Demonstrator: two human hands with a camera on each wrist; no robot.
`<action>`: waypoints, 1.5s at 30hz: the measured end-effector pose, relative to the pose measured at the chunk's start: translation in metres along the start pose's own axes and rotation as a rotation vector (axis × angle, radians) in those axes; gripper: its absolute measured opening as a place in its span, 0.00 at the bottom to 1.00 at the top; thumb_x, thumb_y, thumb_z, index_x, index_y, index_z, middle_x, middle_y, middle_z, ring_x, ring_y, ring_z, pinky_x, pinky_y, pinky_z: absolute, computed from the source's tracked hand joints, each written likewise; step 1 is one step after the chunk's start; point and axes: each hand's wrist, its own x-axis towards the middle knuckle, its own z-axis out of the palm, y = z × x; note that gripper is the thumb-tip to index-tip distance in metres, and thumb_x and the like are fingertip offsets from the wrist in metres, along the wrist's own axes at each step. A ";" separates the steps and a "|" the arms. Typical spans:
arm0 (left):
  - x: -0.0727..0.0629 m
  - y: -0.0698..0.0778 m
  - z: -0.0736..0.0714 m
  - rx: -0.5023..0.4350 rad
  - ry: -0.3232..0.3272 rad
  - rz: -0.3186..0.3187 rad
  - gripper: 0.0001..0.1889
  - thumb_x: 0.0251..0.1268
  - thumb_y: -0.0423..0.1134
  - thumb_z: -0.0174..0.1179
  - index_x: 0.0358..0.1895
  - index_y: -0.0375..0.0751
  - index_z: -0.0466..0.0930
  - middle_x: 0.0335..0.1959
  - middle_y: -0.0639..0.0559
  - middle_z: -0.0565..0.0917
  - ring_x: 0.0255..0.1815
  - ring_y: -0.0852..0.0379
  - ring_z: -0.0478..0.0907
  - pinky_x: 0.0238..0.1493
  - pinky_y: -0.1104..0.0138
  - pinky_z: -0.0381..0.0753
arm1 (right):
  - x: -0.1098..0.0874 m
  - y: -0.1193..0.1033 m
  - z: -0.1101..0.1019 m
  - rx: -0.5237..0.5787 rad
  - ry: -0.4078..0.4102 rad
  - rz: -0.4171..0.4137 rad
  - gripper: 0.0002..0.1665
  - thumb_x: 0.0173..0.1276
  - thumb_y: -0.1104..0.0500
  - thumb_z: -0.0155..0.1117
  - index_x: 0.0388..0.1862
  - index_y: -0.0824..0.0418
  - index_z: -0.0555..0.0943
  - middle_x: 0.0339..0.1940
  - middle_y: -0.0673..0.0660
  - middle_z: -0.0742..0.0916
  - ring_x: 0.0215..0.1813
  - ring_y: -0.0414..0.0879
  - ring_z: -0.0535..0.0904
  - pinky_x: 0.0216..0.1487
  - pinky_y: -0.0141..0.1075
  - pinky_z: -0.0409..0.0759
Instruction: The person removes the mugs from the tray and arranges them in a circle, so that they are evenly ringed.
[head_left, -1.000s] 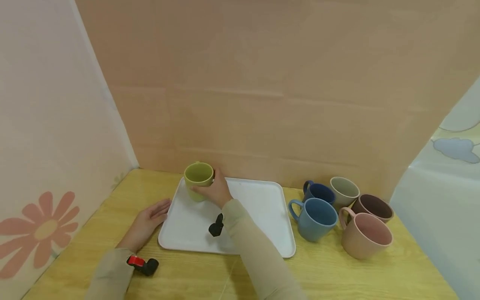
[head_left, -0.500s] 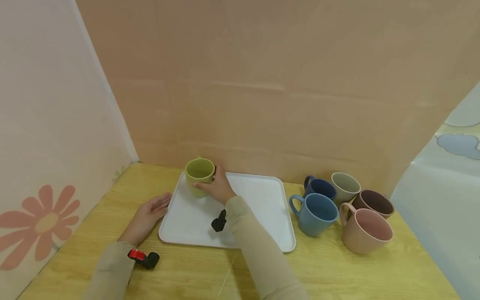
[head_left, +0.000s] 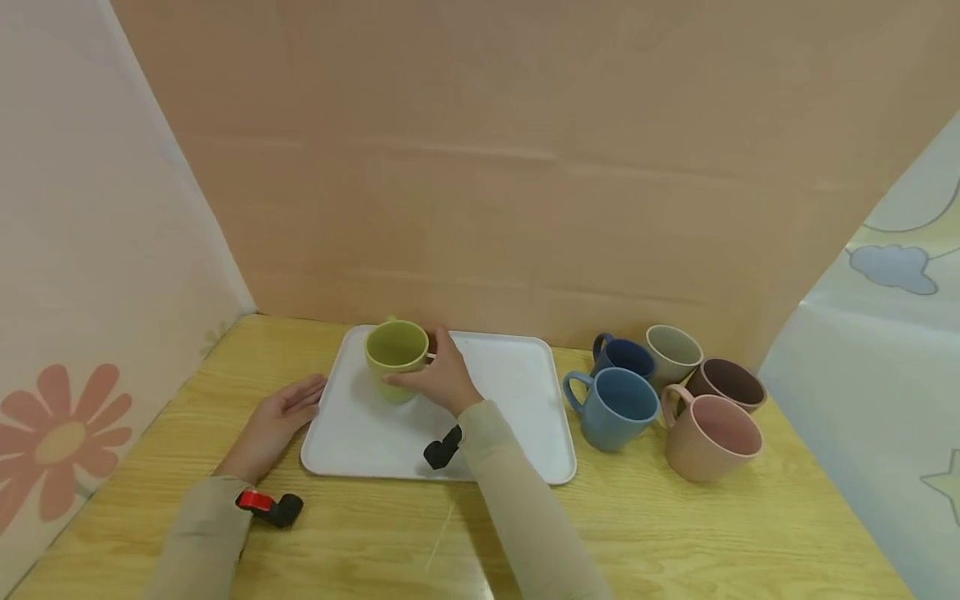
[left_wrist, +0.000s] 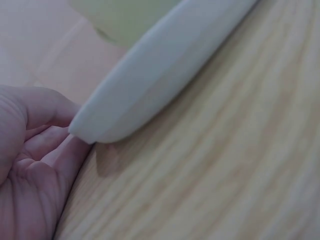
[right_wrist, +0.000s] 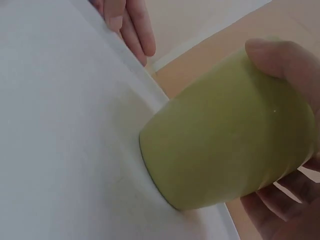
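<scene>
A yellow-green mug (head_left: 397,367) stands upright near the back left corner of a white tray (head_left: 517,392). My right hand (head_left: 442,375) grips it from the right side, thumb at the front and fingers behind; its handle points toward the back wall. Up close in the right wrist view, the base of the mug (right_wrist: 220,140) seems to meet the tray surface. At the left rim of the tray lies my left hand (head_left: 273,421), its fingers fairly straight. In the left wrist view that hand (left_wrist: 37,150) touches the edge of the tray (left_wrist: 135,90).
Right of the tray, several mugs cluster on the wooden table (head_left: 360,533): a light blue mug (head_left: 611,417), a dark blue mug (head_left: 628,356), a grey-beige mug (head_left: 671,354), a brown mug (head_left: 723,385) and a pink mug (head_left: 708,446). A tan wall (head_left: 480,208) rises behind.
The green mug has shifted slightly inward on the tray, to the right and nearer, with my right hand still gripping it. My left hand stays at the tray's left rim. The head view has shifted slightly.
</scene>
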 end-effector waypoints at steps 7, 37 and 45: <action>0.002 0.003 0.002 0.013 -0.003 -0.021 0.29 0.80 0.34 0.52 0.77 0.28 0.56 0.76 0.32 0.64 0.74 0.53 0.65 0.58 0.84 0.69 | -0.014 0.001 -0.008 0.002 0.037 0.009 0.51 0.44 0.54 0.89 0.66 0.53 0.69 0.58 0.49 0.80 0.60 0.45 0.77 0.60 0.39 0.79; 0.001 0.006 -0.002 -0.005 -0.027 -0.066 0.31 0.81 0.35 0.51 0.79 0.30 0.53 0.77 0.33 0.61 0.77 0.39 0.58 0.58 0.84 0.69 | -0.096 -0.010 -0.067 0.042 0.142 -0.007 0.49 0.48 0.55 0.87 0.68 0.52 0.72 0.60 0.52 0.81 0.62 0.47 0.76 0.60 0.51 0.79; 0.001 0.005 -0.002 -0.026 -0.021 -0.053 0.30 0.81 0.33 0.50 0.79 0.28 0.53 0.77 0.32 0.61 0.77 0.42 0.59 0.58 0.83 0.69 | -0.125 -0.010 -0.096 0.003 0.201 -0.068 0.50 0.48 0.64 0.85 0.69 0.56 0.70 0.61 0.56 0.81 0.62 0.51 0.77 0.56 0.48 0.80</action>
